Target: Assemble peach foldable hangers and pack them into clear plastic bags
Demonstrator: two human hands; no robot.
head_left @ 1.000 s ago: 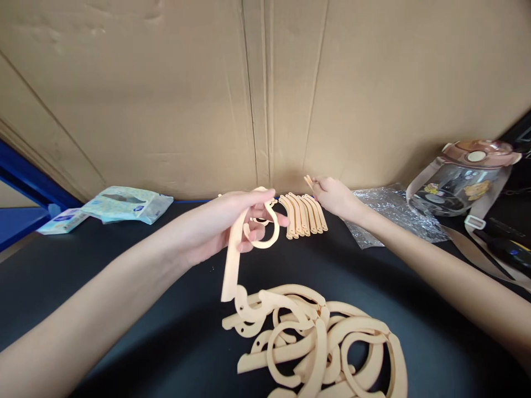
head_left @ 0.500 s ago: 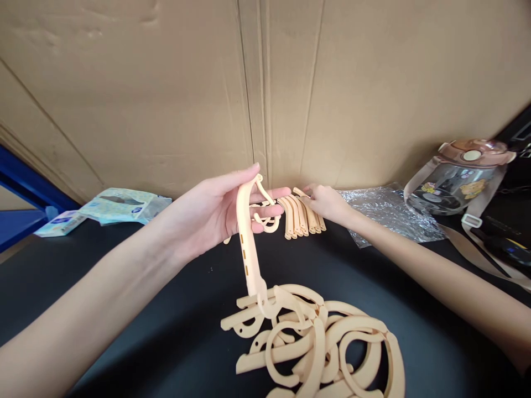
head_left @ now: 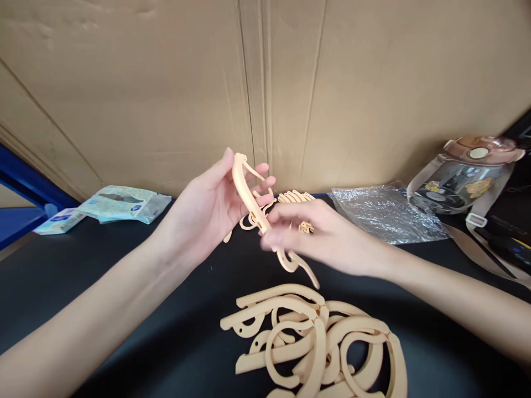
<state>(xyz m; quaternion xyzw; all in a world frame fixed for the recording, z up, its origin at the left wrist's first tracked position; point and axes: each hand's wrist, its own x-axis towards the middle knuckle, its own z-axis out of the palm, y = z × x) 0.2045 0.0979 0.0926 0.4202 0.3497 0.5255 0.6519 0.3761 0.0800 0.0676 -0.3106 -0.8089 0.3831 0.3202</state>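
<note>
My left hand [head_left: 211, 202] is closed around a beige plastic folding hanger [head_left: 244, 188], its thumb on the top end and the fingers behind, partly spread. My right hand [head_left: 327, 235] pinches the lower end of this piece; its fingers are slightly blurred. A curved hook and a slim beige strip [head_left: 309, 271] stick out below the right hand. Whether the strip is joined to the hanger is hidden. Behind the right hand stands a row of beige hanger arms [head_left: 296, 196], mostly covered. Nearer to me lies a heap of beige folding hangers [head_left: 315, 337] on the black table [head_left: 166, 326].
Blue tissue packs [head_left: 124, 203] lie at the back left. Crumpled clear plastic wrap [head_left: 390, 213] and a strapped clear bottle [head_left: 464, 179] are at the right. A cardboard wall [head_left: 186, 99] closes off the back. Further beige pieces [head_left: 249, 222] sit behind my left hand.
My right hand has come from the row of hanger arms toward me and left, onto the hanger's lower end. The left hand has lifted and tilted the hanger slightly.
</note>
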